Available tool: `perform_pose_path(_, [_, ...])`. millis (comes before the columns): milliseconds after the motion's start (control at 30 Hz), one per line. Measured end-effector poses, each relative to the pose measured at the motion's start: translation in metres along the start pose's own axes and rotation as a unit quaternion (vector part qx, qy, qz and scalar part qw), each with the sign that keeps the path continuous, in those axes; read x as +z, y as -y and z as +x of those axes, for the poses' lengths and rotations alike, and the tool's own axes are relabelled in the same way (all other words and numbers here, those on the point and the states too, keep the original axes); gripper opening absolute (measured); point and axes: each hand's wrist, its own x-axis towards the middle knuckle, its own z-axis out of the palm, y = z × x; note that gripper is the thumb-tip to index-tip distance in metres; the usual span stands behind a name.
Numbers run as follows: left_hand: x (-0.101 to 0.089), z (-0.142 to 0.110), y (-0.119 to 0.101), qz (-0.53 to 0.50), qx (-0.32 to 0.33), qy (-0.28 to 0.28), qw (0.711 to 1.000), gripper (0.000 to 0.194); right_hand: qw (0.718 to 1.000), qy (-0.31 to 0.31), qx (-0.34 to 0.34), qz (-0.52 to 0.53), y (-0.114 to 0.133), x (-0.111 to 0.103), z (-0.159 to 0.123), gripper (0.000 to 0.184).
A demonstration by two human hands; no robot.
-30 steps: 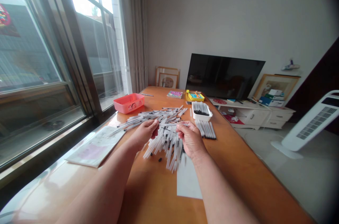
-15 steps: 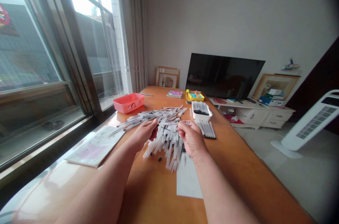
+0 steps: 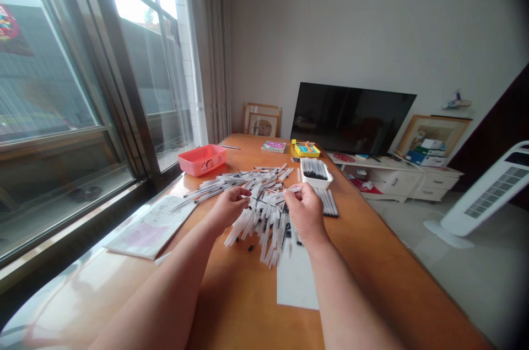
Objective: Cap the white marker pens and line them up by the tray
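Observation:
My right hand (image 3: pixel 306 212) pinches a translucent white pen barrel (image 3: pixel 294 189) between thumb and fingers, above the right side of a pile. To its left, my left hand (image 3: pixel 230 208) has thumb and fingertips pressed together; what they hold, if anything, is too small to make out. Below and between the hands lies a loose heap of white pen barrels (image 3: pixel 270 229), mixed with black caps and thin dark pieces. More pens with dark ends (image 3: pixel 219 187) are spread behind my left hand. Beyond my right hand, a row of black-ended pens (image 3: pixel 330 204) lies side by side.
A white box (image 3: pixel 316 180) full of pens stands beyond my right hand. At the back left is a pink basket (image 3: pixel 201 162); farther back lie a yellow box (image 3: pixel 306 149) and a small colourful book (image 3: pixel 273 146). A notebook (image 3: pixel 144 234) and a white sheet (image 3: pixel 296 281) lie nearer.
The hands have moved apart. The barrel, which spanned between both hands, is now at my right hand only, which has shifted slightly up and right.

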Motion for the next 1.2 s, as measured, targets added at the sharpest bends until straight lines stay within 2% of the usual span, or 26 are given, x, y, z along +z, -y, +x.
perform_pose_path(167, [0.002, 0.008, 0.014, 0.092, 0.085, -0.044, 0.991, 0.024, 0.999, -0.039, -0.013, 0.001, -0.001, -0.003, 0.003, 0.023])
perform_pose_path(267, [0.008, 0.006, 0.016, 0.227, 0.171, -0.062, 0.957, 0.023, 0.996, -0.085, -0.020, 0.014, -0.002, -0.005, 0.006, 0.025])
perform_pose_path(367, [0.018, 0.000, 0.015, 0.337, 0.219, -0.034, 0.915, 0.034, 0.992, -0.118, -0.038, 0.024, -0.002, -0.008, 0.008, 0.025])
perform_pose_path(467, [0.030, -0.004, 0.016, 0.379, 0.241, 0.025, 0.893, 0.047, 0.990, -0.132, -0.039, 0.017, -0.006, -0.011, 0.011, 0.025])
perform_pose_path(567, [0.035, -0.002, 0.020, 0.410, 0.239, 0.064, 0.878, 0.049, 0.990, -0.135, -0.025, -0.017, -0.015, -0.011, 0.013, 0.025])
perform_pose_path(667, [0.032, 0.002, 0.022, 0.427, 0.219, 0.075, 0.874, 0.043, 0.992, -0.121, -0.005, -0.030, -0.030, -0.010, 0.015, 0.026])
perform_pose_path(833, [0.016, 0.004, 0.022, 0.433, 0.179, 0.067, 0.881, 0.041, 0.990, -0.119, 0.068, 0.044, -0.048, -0.005, 0.018, 0.029])
perform_pose_path(1000, [-0.006, 0.005, 0.025, 0.444, 0.151, 0.055, 0.881, 0.034, 0.975, -0.139, 0.127, 0.120, -0.052, -0.007, 0.022, 0.033])
perform_pose_path(1200, [-0.023, 0.010, 0.032, 0.477, 0.102, 0.020, 0.873, 0.034, 0.968, -0.163, 0.139, 0.129, -0.053, -0.008, 0.025, 0.035])
